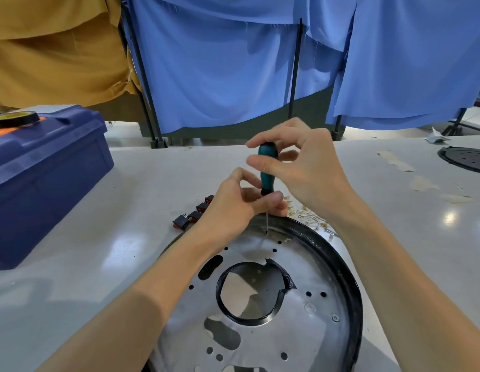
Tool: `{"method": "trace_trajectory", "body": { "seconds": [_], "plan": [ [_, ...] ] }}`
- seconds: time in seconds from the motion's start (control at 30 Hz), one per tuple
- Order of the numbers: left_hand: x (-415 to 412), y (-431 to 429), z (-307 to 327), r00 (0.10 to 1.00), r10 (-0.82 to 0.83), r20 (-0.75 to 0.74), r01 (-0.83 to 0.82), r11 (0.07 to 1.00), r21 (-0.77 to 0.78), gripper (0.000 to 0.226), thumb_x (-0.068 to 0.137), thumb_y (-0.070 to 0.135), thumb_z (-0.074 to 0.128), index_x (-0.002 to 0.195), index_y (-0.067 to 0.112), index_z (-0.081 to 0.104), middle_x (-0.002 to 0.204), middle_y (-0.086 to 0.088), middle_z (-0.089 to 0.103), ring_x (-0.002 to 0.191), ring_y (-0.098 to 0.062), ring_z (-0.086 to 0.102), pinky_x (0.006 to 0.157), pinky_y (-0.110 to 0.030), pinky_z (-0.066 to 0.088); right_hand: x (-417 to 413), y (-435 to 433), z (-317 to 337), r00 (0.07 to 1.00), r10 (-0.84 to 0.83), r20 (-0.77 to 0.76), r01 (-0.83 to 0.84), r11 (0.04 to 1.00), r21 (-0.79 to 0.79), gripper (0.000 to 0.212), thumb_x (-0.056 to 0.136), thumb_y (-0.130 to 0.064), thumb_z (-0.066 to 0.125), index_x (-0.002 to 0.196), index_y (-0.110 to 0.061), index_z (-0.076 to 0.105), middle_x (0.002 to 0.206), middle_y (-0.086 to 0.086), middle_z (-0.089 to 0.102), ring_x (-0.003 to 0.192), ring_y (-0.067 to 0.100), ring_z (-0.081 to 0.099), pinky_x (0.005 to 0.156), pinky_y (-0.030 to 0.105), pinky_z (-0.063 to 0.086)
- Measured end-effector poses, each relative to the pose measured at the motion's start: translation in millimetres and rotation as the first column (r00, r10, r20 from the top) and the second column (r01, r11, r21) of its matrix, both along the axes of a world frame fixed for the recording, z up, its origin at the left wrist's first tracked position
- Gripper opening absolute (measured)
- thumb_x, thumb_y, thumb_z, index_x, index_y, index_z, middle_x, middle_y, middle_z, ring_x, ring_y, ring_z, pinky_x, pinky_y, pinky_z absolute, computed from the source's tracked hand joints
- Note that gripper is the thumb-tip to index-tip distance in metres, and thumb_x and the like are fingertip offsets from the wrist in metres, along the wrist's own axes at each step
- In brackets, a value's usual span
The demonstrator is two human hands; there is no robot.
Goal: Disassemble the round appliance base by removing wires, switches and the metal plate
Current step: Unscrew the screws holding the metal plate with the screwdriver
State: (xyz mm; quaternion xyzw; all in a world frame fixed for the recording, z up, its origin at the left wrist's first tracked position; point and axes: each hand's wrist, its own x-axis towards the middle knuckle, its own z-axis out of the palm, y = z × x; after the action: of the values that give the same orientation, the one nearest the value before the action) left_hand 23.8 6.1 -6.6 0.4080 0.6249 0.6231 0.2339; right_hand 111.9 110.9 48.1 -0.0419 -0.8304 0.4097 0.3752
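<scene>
Nearest: round black plastic appliance base (351, 280), lower edge cut off by the frame. Inside it sits a shiny round metal plate (311, 267) with many small holes, several irregular cut-outs and one large central opening ringed in black. One screw head (335, 318) shows near the plate's right rim. No readable writing on plate or base.

Above the far edge of the plate: one screwdriver with a teal handle (267, 167) and thin steel shaft, upright, tip resting at a small hole near the plate's far rim. Left hand (233, 208) low on the tool, thumb and forefinger pinched around the bottom of the handle where the shaft begins. Right hand (300, 167) higher, fingertips curled around the upper handle, remaining fingers loosely bent.

Just beyond the base on the white table (99, 237): a row of black rocker switches with red faces (191, 217), about four, the far ones partly hidden behind the left hand. To the right, a small heap of pale wires with brass terminals (311, 217), too tangled to count, partly covered by the right wrist.

Left: one blue plastic toolbox (45, 178), lid shut, with a black and yellow roll of tape (16, 118) on top; no label legible. Far right: one dark round perforated disc (466, 158), cut off by the frame.

Behind: blue cloth (220, 71) and mustard cloth (59, 49) draped over black poles.
</scene>
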Motion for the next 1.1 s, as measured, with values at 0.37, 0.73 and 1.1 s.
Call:
{"method": "trace_trajectory", "body": {
  "seconds": [0.37, 0.73, 1.1],
  "plan": [
    [0.0, -1.6, 0.1, 1.000, -0.005, -0.026, 0.004, 1.000, -0.021, 0.023, 0.094, 0.022, 0.058, 0.113, 0.011, 0.052, 0.090, -0.007, 0.076, 0.088, -0.020, 0.073, 0.096, -0.042, 0.049, -1.1, 4.5, -2.4, 0.999, -0.024, 0.022, 0.023, 1.000, 0.020, 0.027, 0.079, -0.016, 0.077, 0.102, -0.029, 0.072, 0.104, -0.001, 0.062, 0.087, 0.006, 0.059, 0.078, 0.015, 0.051],
    [-1.8, -0.4, -0.7, 0.999, -0.024, -0.035, 0.024, 1.000, -0.001, 0.018, 0.098, 0.020, 0.051, 0.115, 0.016, 0.054, 0.090, -0.008, 0.076, 0.087, -0.023, 0.073, 0.092, -0.039, 0.051, -1.2, 3.1, -0.2, 1.000, -0.027, 0.016, 0.026, 0.999, 0.026, 0.026, 0.083, -0.014, 0.073, 0.108, -0.024, 0.071, 0.100, 0.000, 0.065, 0.087, 0.009, 0.061, 0.075, 0.014, 0.051],
    [-3.2, 0.4, -2.2, 0.998, -0.028, -0.048, 0.028, 1.000, -0.005, 0.020, 0.103, 0.015, 0.040, 0.114, 0.018, 0.056, 0.093, -0.004, 0.076, 0.087, -0.021, 0.073, 0.082, -0.027, 0.055, 0.5, 6.3, 0.8, 1.000, 0.011, 0.028, -0.011, 1.000, 0.010, 0.035, 0.087, 0.003, 0.063, 0.113, -0.021, 0.070, 0.100, -0.002, 0.068, 0.090, 0.007, 0.065, 0.077, 0.015, 0.054]
  ]
}}
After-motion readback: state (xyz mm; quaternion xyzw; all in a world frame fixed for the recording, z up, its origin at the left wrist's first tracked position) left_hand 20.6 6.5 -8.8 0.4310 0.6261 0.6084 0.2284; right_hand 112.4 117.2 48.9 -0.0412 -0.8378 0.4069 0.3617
